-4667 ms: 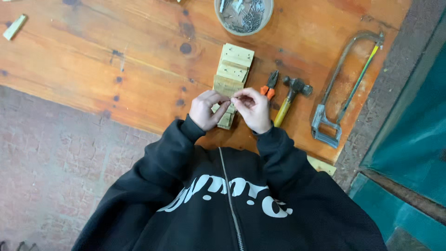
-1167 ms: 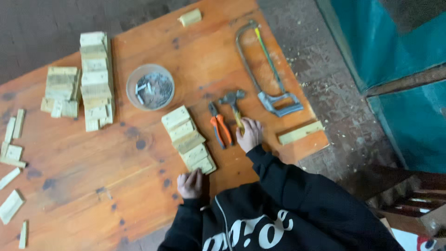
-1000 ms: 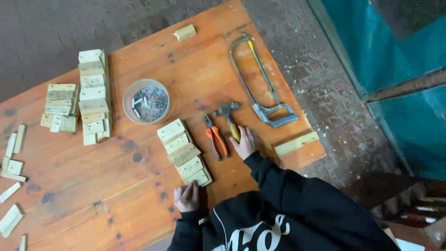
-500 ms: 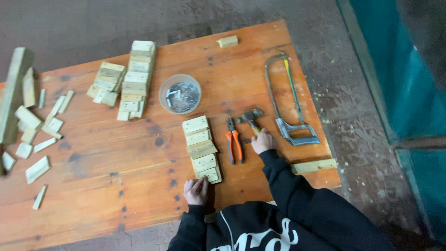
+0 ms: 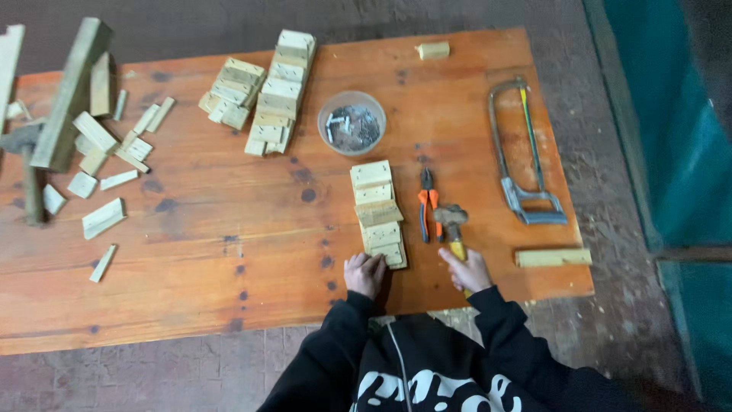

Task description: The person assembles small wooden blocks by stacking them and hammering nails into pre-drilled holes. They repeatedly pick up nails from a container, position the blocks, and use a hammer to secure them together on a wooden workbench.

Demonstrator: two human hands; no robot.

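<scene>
The hammer (image 5: 454, 229) is gripped by the closed right hand (image 5: 467, 271), while the wooden blocks (image 5: 379, 214) are touched by the curled left hand (image 5: 364, 273).

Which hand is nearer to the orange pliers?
The right hand. It grips the hammer handle just below and to the right of the pliers. The left hand is farther, at the near end of the wood block row.
</scene>
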